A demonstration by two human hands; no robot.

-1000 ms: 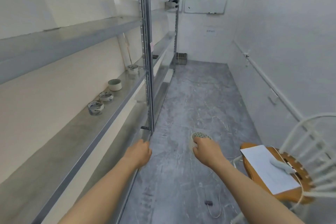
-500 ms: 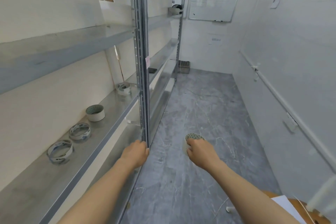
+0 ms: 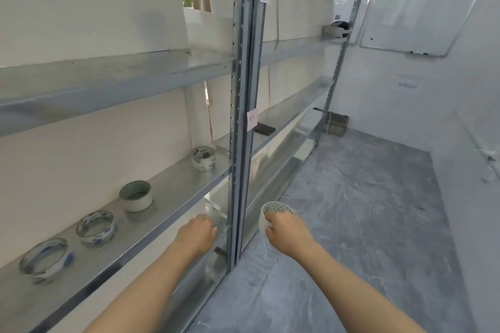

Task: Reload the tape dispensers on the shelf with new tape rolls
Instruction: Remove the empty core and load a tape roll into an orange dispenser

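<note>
My right hand point(image 3: 288, 230) grips a white tape roll point(image 3: 273, 209) with a green patterned core, held over the floor just right of the metal shelf post point(image 3: 238, 143). My left hand point(image 3: 197, 232) hangs with loosely curled fingers and holds nothing, just left of the post and below the middle shelf point(image 3: 173, 186). On that shelf lie a white roll with a green core point(image 3: 136, 196), two thin blue-and-white rolls point(image 3: 96, 228) point(image 3: 44, 259), and a clear roll with a label point(image 3: 204, 158). I can make out no tape dispenser.
A clear plastic object point(image 3: 216, 209) sits on the lower shelf by my left hand. A dark phone point(image 3: 265, 128) lies on the far shelf section, a headset point(image 3: 336, 30) higher up. A whiteboard point(image 3: 416, 21) hangs on the end wall above a small crate point(image 3: 335, 123).
I have walked forward along the shelf and turned toward it, so the rolls appear closer. The chair has left the view. Both hands keep their pose, the right still holding its roll.
</note>
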